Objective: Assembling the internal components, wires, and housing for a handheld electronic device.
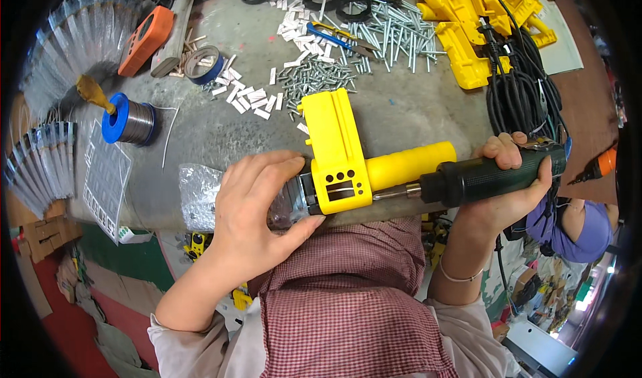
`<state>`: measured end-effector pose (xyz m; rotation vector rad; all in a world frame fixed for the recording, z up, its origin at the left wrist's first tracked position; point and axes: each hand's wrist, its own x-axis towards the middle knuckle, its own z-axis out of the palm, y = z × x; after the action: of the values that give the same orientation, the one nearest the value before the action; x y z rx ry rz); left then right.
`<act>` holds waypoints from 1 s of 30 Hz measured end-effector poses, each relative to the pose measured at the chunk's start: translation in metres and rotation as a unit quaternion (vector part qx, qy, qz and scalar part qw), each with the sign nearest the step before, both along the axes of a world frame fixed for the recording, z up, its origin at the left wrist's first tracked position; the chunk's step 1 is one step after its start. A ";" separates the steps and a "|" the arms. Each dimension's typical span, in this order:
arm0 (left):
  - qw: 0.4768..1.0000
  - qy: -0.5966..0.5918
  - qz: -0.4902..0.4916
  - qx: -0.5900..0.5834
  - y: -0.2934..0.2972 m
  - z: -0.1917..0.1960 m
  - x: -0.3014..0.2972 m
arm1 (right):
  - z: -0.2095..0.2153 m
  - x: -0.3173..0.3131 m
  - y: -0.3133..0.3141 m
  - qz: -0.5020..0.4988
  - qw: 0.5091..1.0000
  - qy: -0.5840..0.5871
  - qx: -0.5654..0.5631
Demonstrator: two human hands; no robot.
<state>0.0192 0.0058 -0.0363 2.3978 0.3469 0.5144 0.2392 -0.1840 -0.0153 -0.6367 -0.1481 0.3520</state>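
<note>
A yellow plastic housing (334,127) with a round ribbed handle lies at the front of the table. My left hand (247,211) grips its left end, thumb and fingers around a dark and clear part there. In my right hand (501,207) is a black electric screwdriver (491,175), held level and pointing left. Its bit (391,193) reaches the side of the housing just below the handle; whether it sits in a screw I cannot tell. Small round holes and a rectangular slot show on the housing's near face.
Beyond the housing lie short screws (314,77), long screws (401,34), white pieces (251,97) and blue-handled scissors (341,38). Yellow shells (468,57) and coiled black cables (515,104) are at right. A solder spool (134,118) and tape roll (204,65) stand left.
</note>
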 end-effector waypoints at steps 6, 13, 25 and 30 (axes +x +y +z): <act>1.000 0.000 0.002 0.007 0.000 -0.005 -0.005 | 0.000 -0.002 0.002 -0.007 1.000 0.001 0.005; 0.999 0.014 0.003 0.038 0.001 -0.003 -0.006 | -0.006 -0.002 0.002 0.024 0.998 0.018 0.055; 0.998 -0.033 0.000 0.057 0.001 -0.011 -0.004 | -0.011 0.000 -0.003 0.115 0.978 0.028 0.172; 0.998 -0.020 -0.027 0.061 0.007 -0.005 -0.005 | 0.018 0.011 -0.011 0.113 0.992 0.019 0.048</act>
<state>0.0147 0.0131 -0.0411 2.5029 0.2387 0.5743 0.2501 -0.1949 0.0030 -0.5188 -0.2007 0.5712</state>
